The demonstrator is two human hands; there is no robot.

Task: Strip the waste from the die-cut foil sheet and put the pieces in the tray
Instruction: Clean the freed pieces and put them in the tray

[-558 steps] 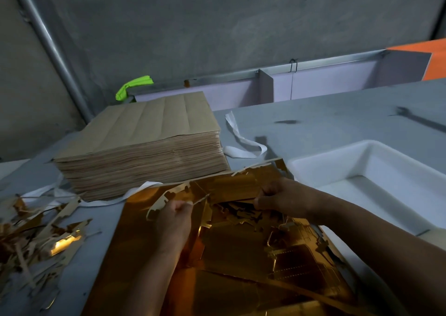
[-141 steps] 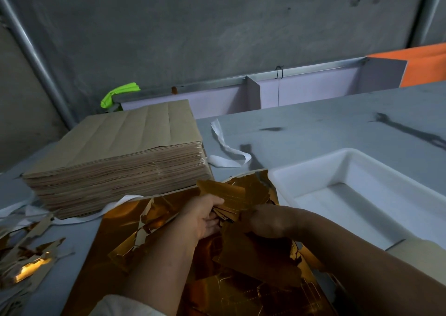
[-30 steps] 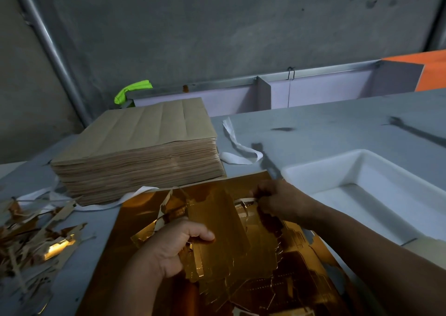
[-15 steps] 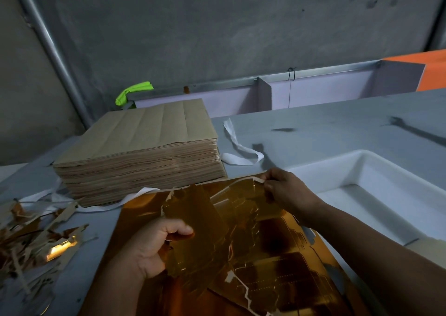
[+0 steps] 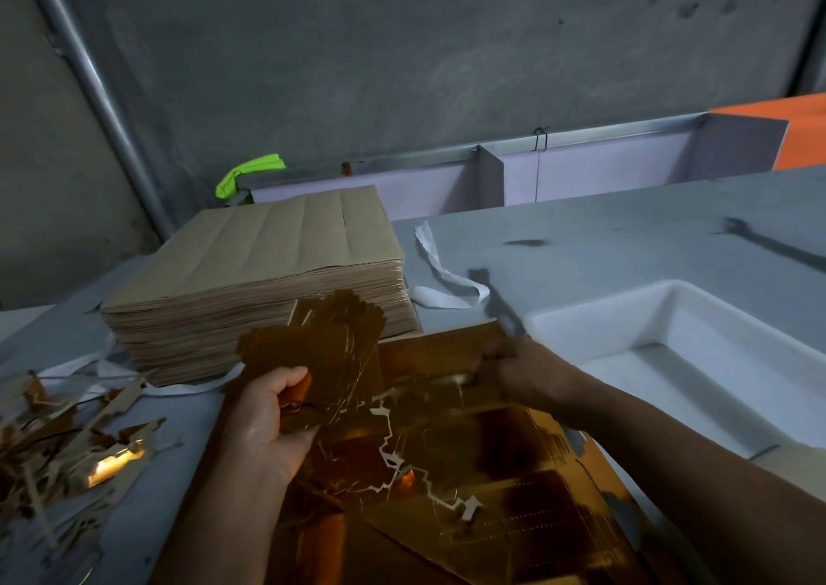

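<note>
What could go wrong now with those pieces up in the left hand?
The left hand grips the foil pieces only at their lower edge; the fanned stack could slip, and the waste scraps lie just left of it, so they might mix. The tray sits beyond the right hand, so the transfer would cross that arm. The jagged tear in the foil sheet could run on.

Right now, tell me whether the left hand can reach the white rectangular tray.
Probably not directly: the left hand grips cut gold foil pieces, and the right hand, holding the gold foil sheet, and its forearm lie between it and the white rectangular tray.
</note>
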